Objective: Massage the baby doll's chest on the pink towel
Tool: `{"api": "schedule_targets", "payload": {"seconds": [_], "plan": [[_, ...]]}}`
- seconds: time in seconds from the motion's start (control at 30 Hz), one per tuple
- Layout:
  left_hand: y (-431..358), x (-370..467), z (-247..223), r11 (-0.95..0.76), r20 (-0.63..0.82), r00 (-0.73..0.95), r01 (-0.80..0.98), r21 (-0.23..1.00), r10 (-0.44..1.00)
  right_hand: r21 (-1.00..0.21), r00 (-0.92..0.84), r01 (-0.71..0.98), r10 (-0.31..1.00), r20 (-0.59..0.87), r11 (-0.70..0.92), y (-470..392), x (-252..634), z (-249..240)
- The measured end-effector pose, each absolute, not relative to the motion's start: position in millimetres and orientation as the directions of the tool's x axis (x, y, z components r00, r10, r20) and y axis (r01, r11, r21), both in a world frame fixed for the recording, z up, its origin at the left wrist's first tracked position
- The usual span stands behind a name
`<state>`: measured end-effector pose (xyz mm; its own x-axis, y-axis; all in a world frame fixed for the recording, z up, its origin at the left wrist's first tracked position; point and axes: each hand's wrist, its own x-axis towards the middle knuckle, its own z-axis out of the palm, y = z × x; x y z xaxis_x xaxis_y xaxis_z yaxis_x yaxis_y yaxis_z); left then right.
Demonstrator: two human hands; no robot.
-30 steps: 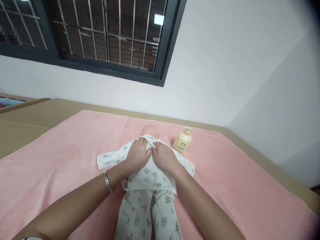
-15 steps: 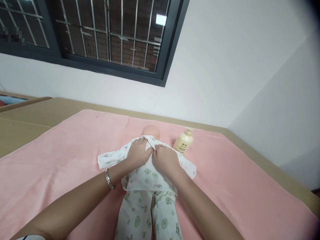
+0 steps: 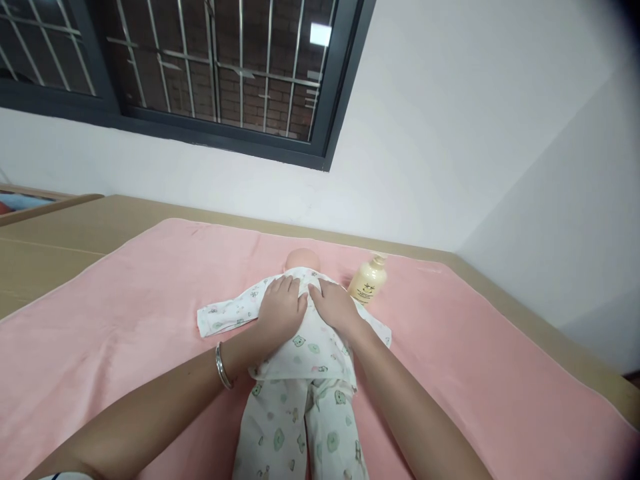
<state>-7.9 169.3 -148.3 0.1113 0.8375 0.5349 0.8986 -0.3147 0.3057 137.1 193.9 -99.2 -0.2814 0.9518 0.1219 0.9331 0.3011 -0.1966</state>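
Note:
A doll (image 3: 303,259) lies on a pink blanket, its face not visible. It wears a white printed top (image 3: 310,350) and matching trousers (image 3: 280,427). Flat on the upper left of the top rests my left hand (image 3: 283,307), fingers stretched out, a silver bangle on the wrist. My right hand (image 3: 336,305) lies on the upper right of the top, its fingers extended, the thumb tip close to the middle. Neither hand grips the cloth. A yellowish pump bottle (image 3: 369,279) stands just beyond the doll's right-hand sleeve in the picture.
The pink blanket (image 3: 475,360) covers much of a wooden surface (image 3: 65,233). Behind it rises a white wall (image 3: 425,133) with a dark-framed, barred window (image 3: 215,73). A wooden edge with blue cloth (image 3: 25,201) shows at the far left.
Both hands have let go of the pinched cloth near the doll's neck and now lie flat with fingers extended. The top is smoother there.

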Motion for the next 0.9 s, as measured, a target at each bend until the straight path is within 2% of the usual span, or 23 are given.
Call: {"api": "schedule_targets", "payload": {"seconds": [0.27, 0.6, 0.7, 0.83, 0.9], "plan": [[171.5, -10.5, -155.2, -0.339, 0.573, 0.054, 0.851, 0.402, 0.817, -0.108, -0.317, 0.935, 0.931, 0.181, 0.339, 188.9, 133.3, -99.3], [170.3, -10.6, -153.4, -0.335, 0.544, 0.056, 0.839, 0.429, 0.837, -0.11, -0.307, 0.937, 0.934, 0.184, 0.33, 188.4, 133.7, -99.7], [173.6, -12.8, -149.5, -0.278, 0.489, 0.028, 0.851, 0.446, 0.872, -0.102, -0.307, 0.939, 0.933, 0.187, 0.329, 187.6, 132.9, -98.4], [182.1, -19.6, -139.8, -0.142, 0.314, -0.036, 0.84, 0.524, 0.949, -0.096, -0.321, 0.934, 0.926, 0.2, 0.345, 173.4, 126.5, -92.5], [183.9, -21.6, -136.7, -0.13, 0.281, -0.029, 0.839, 0.528, 0.959, -0.074, -0.357, 0.922, 0.91, 0.213, 0.379, 163.2, 122.7, -87.8]]}}
